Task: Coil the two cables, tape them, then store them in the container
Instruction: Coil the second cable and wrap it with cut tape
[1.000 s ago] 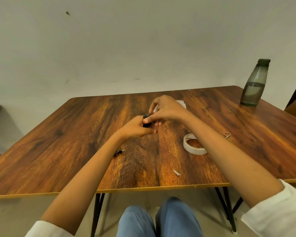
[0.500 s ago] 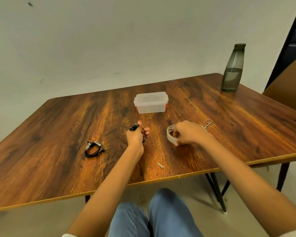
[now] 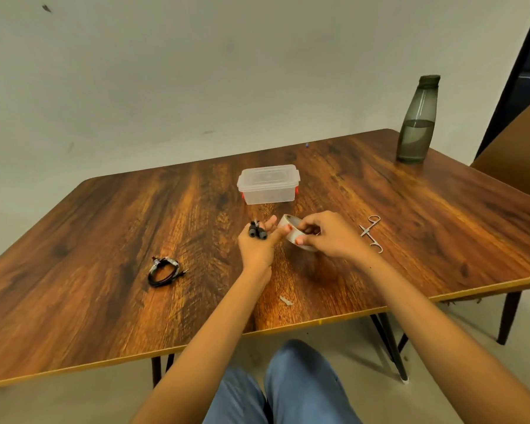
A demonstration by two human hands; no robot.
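1. Closely curled, the left hand (image 3: 257, 246) grips a small coiled black cable (image 3: 256, 232), its thumb stretched toward the tape roll (image 3: 291, 229).
2. The right hand (image 3: 331, 237) pinches that tape roll, lifted just nearer than the container (image 3: 268, 186).
3. The container stands lidded; a strip of table (image 3: 104, 240) shows between it and both hands.
4. A second cable (image 3: 163, 270), coiled, lies well left of the container, away from the table's edges.

blue trousers (image 3: 291, 390), two bare forearms (image 3: 214, 325)
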